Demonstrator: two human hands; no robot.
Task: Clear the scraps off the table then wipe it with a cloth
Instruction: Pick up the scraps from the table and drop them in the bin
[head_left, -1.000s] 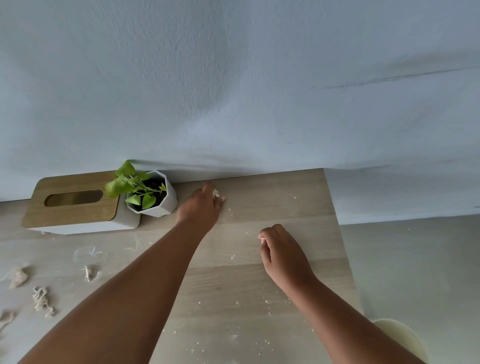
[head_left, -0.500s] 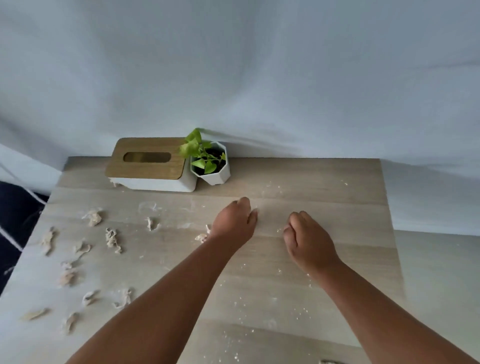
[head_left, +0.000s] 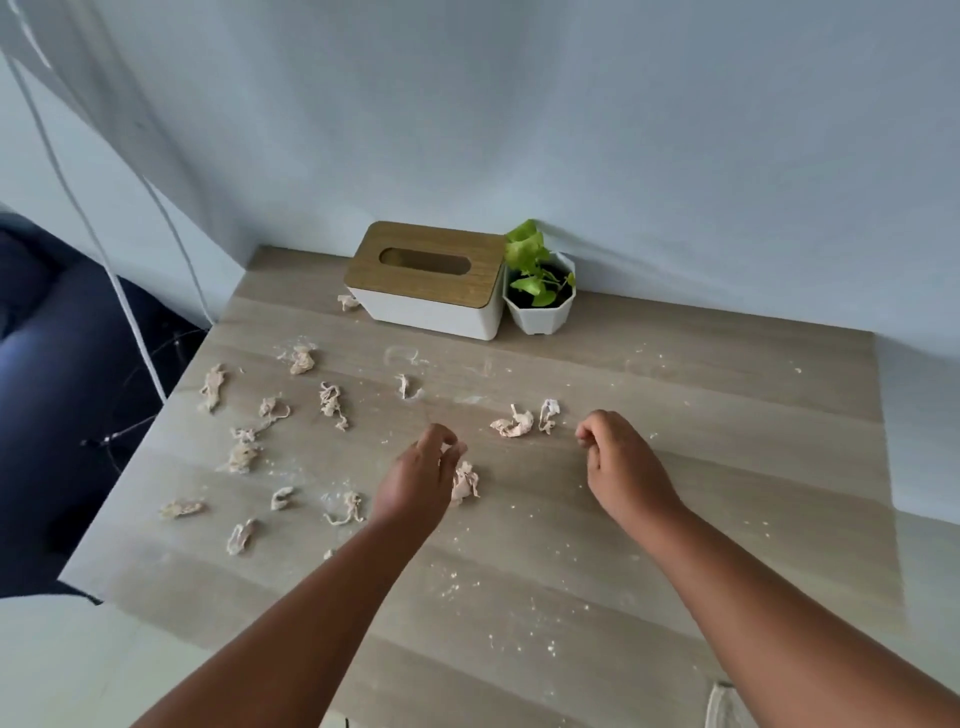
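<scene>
A pale blue-grey wall backs a light wood-grain laminate table (head_left: 675, 467) that fills the middle of the frame, its smooth top dusted with fine white crumbs, thickest toward the lower centre. Against the wall at upper centre stands a white rectangular tissue box with a slotted wooden lid (head_left: 426, 280), and touching its right side a small faceted white pot holding a green leafy plant (head_left: 540, 299). The task's things, beige, stringy, crumpled scraps (head_left: 332, 405) that look like soft dough or shredded paper, lie scattered over the left half of the table, with one more by the box's left corner and a pair of scraps (head_left: 519, 423) near the centre. The left hand (head_left: 415, 480) hovers at centre frame with fingers curled downward, just beside a crumpled beige scrap (head_left: 464, 482) at its right edge; whether that grip already has hold of anything cannot be told. The right hand (head_left: 621, 465) sits right of centre, fingers curled in with the fingertips pinched together, and whether a small bit is held inside cannot be told either. The clearing step appears to be in hand and early, since most scraps are on the table and no wiping has begun. The next move likely calls for pinching or sweeping the light, limp pieces together, which may cling or shed crumbs. An off-white fabric edge (head_left: 727, 706) shows at the lower right, possibly the cloth.
</scene>
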